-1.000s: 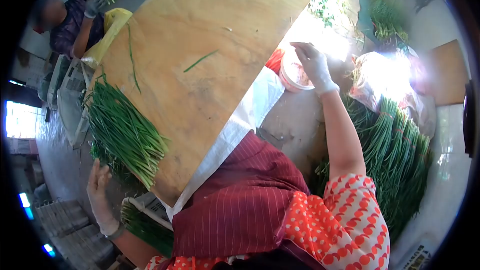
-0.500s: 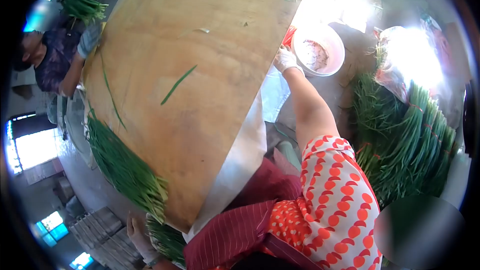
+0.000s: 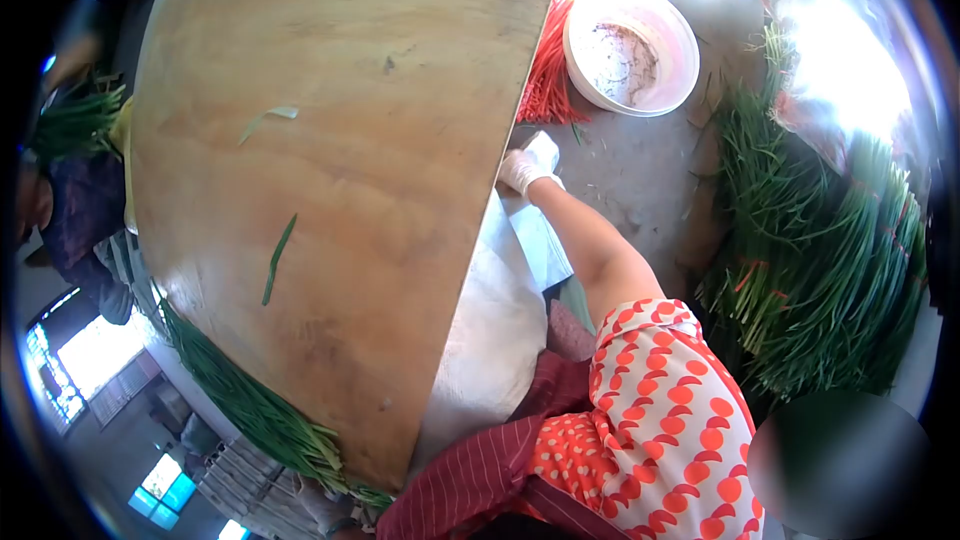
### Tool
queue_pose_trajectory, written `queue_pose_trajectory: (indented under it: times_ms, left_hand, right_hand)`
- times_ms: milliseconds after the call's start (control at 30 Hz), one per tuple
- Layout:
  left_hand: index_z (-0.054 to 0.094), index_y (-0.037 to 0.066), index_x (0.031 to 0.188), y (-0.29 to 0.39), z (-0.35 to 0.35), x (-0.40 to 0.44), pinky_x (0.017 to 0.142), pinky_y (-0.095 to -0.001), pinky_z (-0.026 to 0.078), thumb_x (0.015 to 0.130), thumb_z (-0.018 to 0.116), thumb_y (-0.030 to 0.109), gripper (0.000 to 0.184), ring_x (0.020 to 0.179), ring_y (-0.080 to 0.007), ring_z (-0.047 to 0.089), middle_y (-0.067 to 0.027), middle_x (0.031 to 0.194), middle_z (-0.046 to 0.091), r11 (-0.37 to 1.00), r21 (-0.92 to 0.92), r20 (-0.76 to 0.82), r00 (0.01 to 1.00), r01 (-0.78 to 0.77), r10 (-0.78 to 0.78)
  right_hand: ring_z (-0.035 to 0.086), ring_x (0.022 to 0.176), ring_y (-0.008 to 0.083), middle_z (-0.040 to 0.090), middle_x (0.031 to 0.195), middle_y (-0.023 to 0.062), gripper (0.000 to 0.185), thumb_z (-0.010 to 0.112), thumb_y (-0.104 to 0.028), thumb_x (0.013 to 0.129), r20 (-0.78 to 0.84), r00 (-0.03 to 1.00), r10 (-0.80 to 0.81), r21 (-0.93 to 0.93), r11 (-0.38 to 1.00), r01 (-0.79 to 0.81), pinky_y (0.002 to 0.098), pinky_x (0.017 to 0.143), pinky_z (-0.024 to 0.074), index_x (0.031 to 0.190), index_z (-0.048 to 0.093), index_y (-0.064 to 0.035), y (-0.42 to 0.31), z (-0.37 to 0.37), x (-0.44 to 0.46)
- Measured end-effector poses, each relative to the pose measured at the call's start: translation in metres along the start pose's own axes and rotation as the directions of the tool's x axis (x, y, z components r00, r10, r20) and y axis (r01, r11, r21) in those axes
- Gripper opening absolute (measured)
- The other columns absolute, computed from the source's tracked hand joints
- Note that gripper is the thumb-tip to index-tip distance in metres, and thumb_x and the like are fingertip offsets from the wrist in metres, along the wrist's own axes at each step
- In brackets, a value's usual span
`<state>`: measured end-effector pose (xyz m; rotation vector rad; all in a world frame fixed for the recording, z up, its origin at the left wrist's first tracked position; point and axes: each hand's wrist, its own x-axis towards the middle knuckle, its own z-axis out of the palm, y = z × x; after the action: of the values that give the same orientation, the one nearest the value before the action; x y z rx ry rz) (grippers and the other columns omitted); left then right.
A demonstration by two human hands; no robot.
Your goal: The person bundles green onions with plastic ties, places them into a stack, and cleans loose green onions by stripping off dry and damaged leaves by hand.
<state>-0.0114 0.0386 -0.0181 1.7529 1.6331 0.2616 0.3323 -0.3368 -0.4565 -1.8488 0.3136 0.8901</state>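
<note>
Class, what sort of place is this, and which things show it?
Probably a vegetable packing room: tied bundles of long green stalks are heaped at the right, red strands lie beside a white bucket, and more greens lie along the edge of a broad wooden table.

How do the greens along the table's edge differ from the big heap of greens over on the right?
The table greens lie along the edge of the wooden tabletop, while the right-hand heap lies off it. The right-hand heap looks much larger than the table greens. Red ties show on the right-hand heap; none can be made out on the table greens. Both are long, slender and green.
</note>
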Motion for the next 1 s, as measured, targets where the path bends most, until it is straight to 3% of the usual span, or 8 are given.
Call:
queue_pose_trajectory:
  times_ms: [67,167,267,500,767,800,900,1000]
  left_hand:
    - [0.046,0.007,0.12,0.004,0.009,0.004,0.083,-0.0387,0.045,0.088,0.049,0.027,0.038,0.094,-0.0245,0.055,-0.0107,0.112,0.056,1.0,0.013,0.022,1.0,-0.017,0.017]
    - [0.049,0.004,0.115,0.016,0.024,-0.005,0.082,-0.0357,0.045,0.087,0.048,0.022,0.033,0.094,-0.0211,0.055,-0.0105,0.109,0.057,0.998,0.016,-0.06,0.997,0.056,-0.054]
    - [0.049,0.003,0.116,0.015,0.024,-0.002,0.082,-0.0353,0.045,0.088,0.048,0.021,0.033,0.094,-0.021,0.055,-0.0105,0.109,0.057,0.997,0.049,-0.051,0.997,0.06,-0.057]
    - [0.049,0.003,0.117,0.013,0.033,0.01,0.081,-0.0344,0.046,0.088,0.047,0.021,0.034,0.094,-0.0208,0.056,-0.0105,0.111,0.056,0.992,0.098,-0.039,0.996,0.08,-0.077]
    - [0.049,0.002,0.118,0.002,0.032,0.014,0.08,-0.0334,0.046,0.089,0.046,0.02,0.034,0.095,-0.0205,0.056,-0.0105,0.112,0.056,0.995,0.074,0.021,0.998,0.062,-0.064]
    - [0.049,0.002,0.118,-0.001,0.029,0.015,0.08,-0.0333,0.046,0.089,0.046,0.02,0.034,0.095,-0.0205,0.056,-0.0105,0.113,0.056,0.997,0.059,0.039,0.998,0.05,-0.053]
    - [0.048,0.001,0.119,-0.02,0.018,0.023,0.08,-0.0329,0.047,0.09,0.045,0.019,0.034,0.095,-0.0204,0.057,-0.0105,0.113,0.056,1.0,0.002,0.13,0.992,-0.008,0.008]
    - [0.048,0.001,0.119,-0.056,-0.01,0.04,0.079,-0.0325,0.047,0.09,0.045,0.019,0.034,0.095,-0.0203,0.057,-0.0105,0.114,0.056,0.978,-0.153,0.309,0.934,-0.139,0.181]
  right_hand:
    - [0.062,0.088,0.0254,0.066,0.094,0.0133,0.036,0.06,-0.037,0.079,-0.367,0.928,0.067,-0.098,0.989,-0.11,0.0334,0.081,0.046,0.098,0.066,-0.0067,-0.055,-0.05,-0.043]
    - [0.059,0.097,0.03,0.064,0.101,0.0123,0.03,0.057,-0.03,0.082,-0.655,0.717,0.238,0.547,0.804,0.233,0.0352,0.087,0.0433,0.102,0.064,-0.0087,-0.009,-0.062,0.007]
    - [0.055,0.106,0.0294,0.06,0.112,0.0129,0.037,0.053,-0.034,0.085,-0.793,0.558,0.245,0.211,0.969,-0.126,0.0342,0.088,0.0426,0.112,0.059,-0.0089,0.048,-0.083,0.052]
    - [0.047,0.116,0.0272,0.049,0.127,0.0101,0.05,0.053,-0.026,0.08,-0.724,0.617,0.309,-0.055,0.865,-0.498,0.0361,0.098,0.0357,0.129,0.043,-0.0179,0.02,-0.109,0.064]
    - [0.061,0.092,0.0226,0.066,0.091,0.008,0.027,0.057,-0.03,0.081,-0.7,0.644,0.309,0.115,0.938,-0.326,0.0305,0.083,0.0451,0.1,0.067,-0.0132,0.041,-0.105,0.041]
    - [0.061,0.092,0.0211,0.066,0.089,0.007,0.029,0.056,-0.03,0.082,-0.601,0.739,0.305,0.349,0.932,-0.101,0.0301,0.082,0.0452,0.102,0.066,-0.0114,0.049,-0.103,0.028]
    - [0.06,0.085,0.0176,0.065,0.088,0.0066,0.031,0.054,-0.025,0.085,-0.271,0.917,0.293,0.87,0.483,0.103,0.0286,0.076,0.0462,0.103,0.064,-0.0036,0.023,-0.112,-0.042]
    - [0.048,0.058,0.0103,0.053,0.068,-0.0004,0.036,0.055,-0.018,0.084,-0.233,0.971,-0.057,0.968,0.081,0.237,0.0242,0.058,0.0398,0.113,0.054,0.002,0.033,-0.124,-0.086]
